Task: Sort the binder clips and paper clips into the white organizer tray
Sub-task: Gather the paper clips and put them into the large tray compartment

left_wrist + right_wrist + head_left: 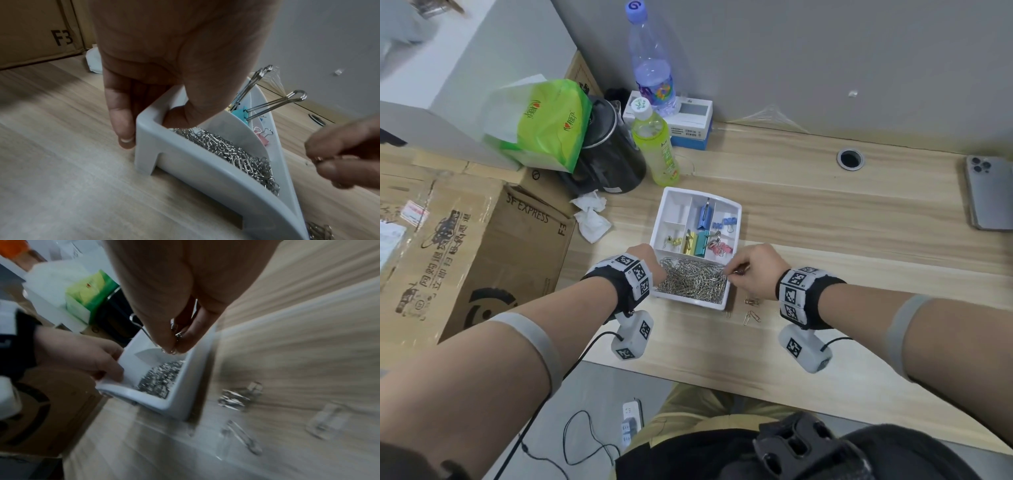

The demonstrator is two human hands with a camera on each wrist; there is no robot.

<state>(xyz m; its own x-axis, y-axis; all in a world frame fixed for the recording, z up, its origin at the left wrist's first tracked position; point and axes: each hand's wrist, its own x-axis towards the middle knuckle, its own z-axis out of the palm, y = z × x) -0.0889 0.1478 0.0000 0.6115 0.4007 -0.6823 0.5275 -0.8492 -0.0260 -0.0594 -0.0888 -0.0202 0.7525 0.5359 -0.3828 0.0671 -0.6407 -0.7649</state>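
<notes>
Paper clips fill the tray's near compartment — binder clips behind.

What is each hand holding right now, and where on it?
The left hand grips the white organizer tray at its near left corner. The right hand pinches paper clips between its fingertips, above the tray's front compartment.
</notes>
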